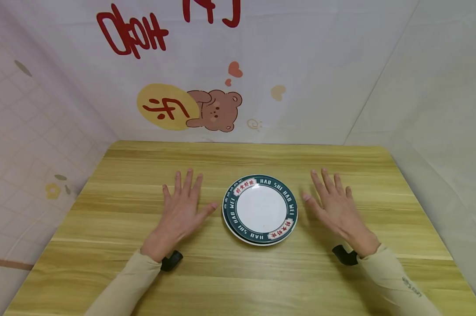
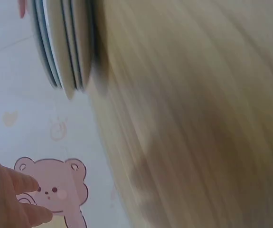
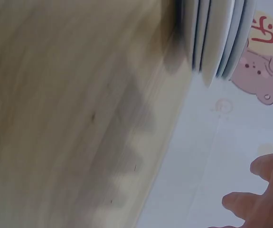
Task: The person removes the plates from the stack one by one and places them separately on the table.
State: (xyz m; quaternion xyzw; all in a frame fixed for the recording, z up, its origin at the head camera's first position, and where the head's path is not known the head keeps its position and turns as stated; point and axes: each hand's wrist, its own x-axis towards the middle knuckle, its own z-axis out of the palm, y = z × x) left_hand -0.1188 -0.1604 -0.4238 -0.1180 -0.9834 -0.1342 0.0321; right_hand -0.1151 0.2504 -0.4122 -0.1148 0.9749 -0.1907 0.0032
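A stack of several round plates (image 1: 261, 210) stands in the middle of the wooden table. The top one has a white centre and a dark green rim with white and red lettering. From the side, the left wrist view shows the stacked plate edges (image 2: 65, 47), and so does the right wrist view (image 3: 217, 38). My left hand (image 1: 180, 215) is held left of the stack with fingers spread, its thumb tip close to the rim. On the other side, my right hand (image 1: 336, 208) has its fingers spread too, thumb pointing at the plates. Neither hand holds anything.
The wooden table (image 1: 238, 281) reaches back to a white cloth wall (image 1: 309, 87) printed with a bear (image 1: 218, 112) and red characters. Cloth walls also stand at the left and right. A black wrist strap (image 1: 171, 261) shows under the left wrist.
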